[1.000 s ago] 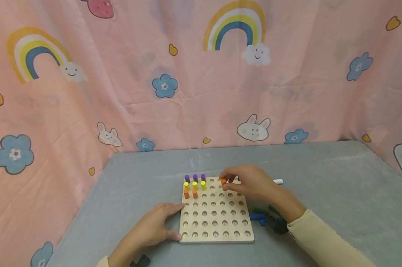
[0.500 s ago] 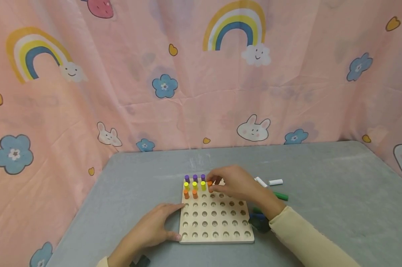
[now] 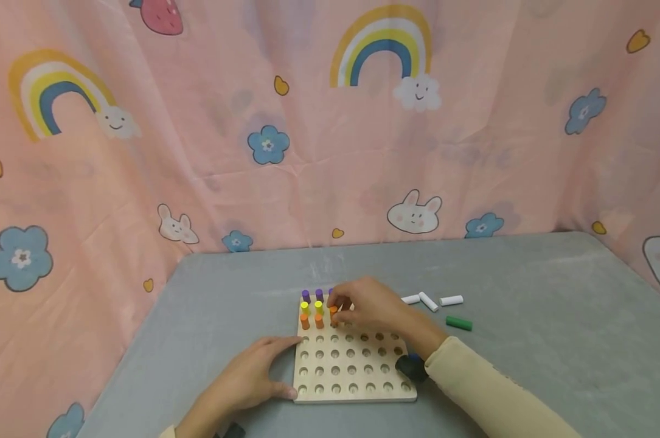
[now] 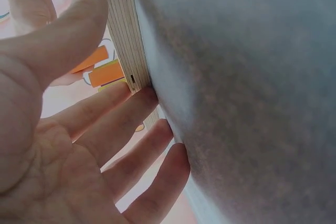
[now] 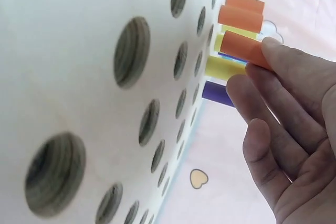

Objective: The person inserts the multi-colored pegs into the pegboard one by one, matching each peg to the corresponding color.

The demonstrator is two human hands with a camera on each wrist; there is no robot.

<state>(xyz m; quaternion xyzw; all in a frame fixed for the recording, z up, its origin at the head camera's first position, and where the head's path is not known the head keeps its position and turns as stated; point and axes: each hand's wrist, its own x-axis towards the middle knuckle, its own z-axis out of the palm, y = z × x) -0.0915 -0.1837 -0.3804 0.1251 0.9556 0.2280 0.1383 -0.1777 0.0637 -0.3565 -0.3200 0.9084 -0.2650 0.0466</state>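
A wooden peg board (image 3: 362, 393) with rows of round holes lies flat on the grey table. My left hand (image 3: 247, 377) rests at its left side, thumb and fingertips touching the edge (image 4: 123, 30). Between thumb and fingertips, my right hand (image 3: 373, 306) pinches an orange peg (image 5: 244, 48). Its lower end is over the third row, just right of two standing orange pegs (image 3: 319, 322). Behind them stand yellow pegs (image 3: 305, 308) and purple pegs (image 3: 306, 296), some partly covered by the right hand.
Several white pegs (image 3: 451, 300) and a green peg (image 3: 458, 323) lie loose on the table (image 3: 538, 340) to the board's right. A blue piece (image 3: 413, 356) shows beside the dark wrist device (image 3: 410, 368). A pink patterned curtain (image 3: 319, 201) hangs behind the table.
My right hand has carried the orange peg leftward across the board, then toward me to the third row. White and green pegs have come into sight behind the arm. The left hand stays put.
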